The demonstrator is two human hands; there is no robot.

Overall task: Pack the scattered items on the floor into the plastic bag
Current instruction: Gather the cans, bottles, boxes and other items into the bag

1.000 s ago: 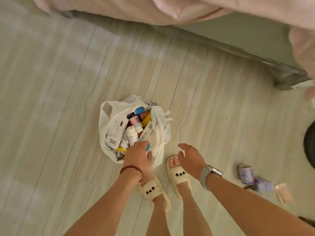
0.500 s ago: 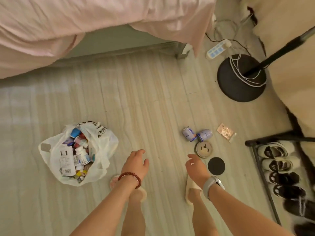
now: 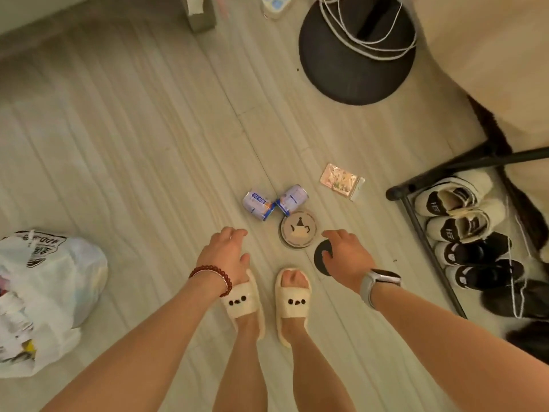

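- Pale wood-grain floor (image 3: 124, 138) carries all items; a bed edge runs along its top-left corner.
- Plastic bag (image 3: 59, 281): white, thin, printed with black characters, at the floor's left edge. It stands slumped and part-filled with bottles and boxes. Judged soft and shapeless; hold it by the handle loops or mouth rim when loading.
- Left hand (image 3: 227, 257): beaded bracelet at the wrist, fingers spread and relaxed, holding nothing, hovering above the left slipper (image 3: 243, 301) and near the cans.
- Two small cans (image 3: 274, 201): blue-and-white labels, lying on their sides at mid-floor, ends touching in a V. Judged rigid, smooth and liable to roll; grasp each across the cylinder wall.
- Round lid (image 3: 298, 230): beige disc bearing a teapot drawing, just below the cans. Judged flat and light; lift it by the rim.
- Black disc (image 3: 319, 257): flat on the floor, touching the lid's lower right and partly hidden by the right hand.
- Right hand (image 3: 346, 254): watch at the wrist, fingers loosely extended over the black disc, grasping nothing; contact cannot be confirmed.
- Foil sachet (image 3: 341, 181): pinkish, glossy, right of the cans. Judged light and crinkly; pinch one edge.
- Shoe rack (image 3: 421, 233): black frame at the floor's right edge, holding pairs of shoes.
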